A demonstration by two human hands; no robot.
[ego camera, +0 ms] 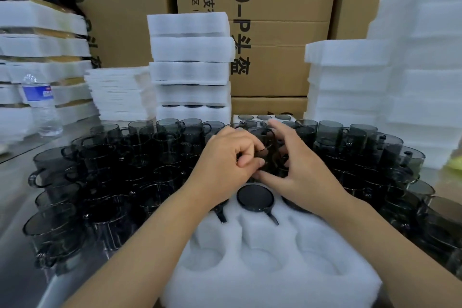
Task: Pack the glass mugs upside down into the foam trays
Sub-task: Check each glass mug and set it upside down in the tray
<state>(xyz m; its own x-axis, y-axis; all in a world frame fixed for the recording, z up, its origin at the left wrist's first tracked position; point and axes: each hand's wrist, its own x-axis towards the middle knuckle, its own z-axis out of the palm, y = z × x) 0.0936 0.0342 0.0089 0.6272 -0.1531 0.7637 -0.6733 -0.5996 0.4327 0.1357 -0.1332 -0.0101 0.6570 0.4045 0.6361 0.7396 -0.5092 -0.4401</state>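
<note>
Both hands meet above the far edge of the foam tray [270, 270] that lies nearest the person on the bench [15, 182], and between them they hold one dark glass mug [268, 155] just above the tray's back row. The left hand [225, 162] has its fingers [246, 155] curled tight, pinching the mug at its near side. The right hand [297, 165] wraps the mug from the other side, with its thumb [265, 177] stretched under the mug and the other fingers spread over the top. How the held mug is turned cannot be told, since the hands cover most of it. Directly below them a seated mug [255, 198] sits upside down in the middle pocket of the back row, its base up and its handle lying in the foam slot toward the person. Two more dark bases show partly under the wrists on either side. The three front pockets hold nothing. Loose mugs [100, 182] stand crowded upright on the bench to the left and right of the tray. Behind them rise stacks of white foam trays [190, 57], a water bottle [40, 105] at the left, and cardboard boxes [275, 32] at the back.
</note>
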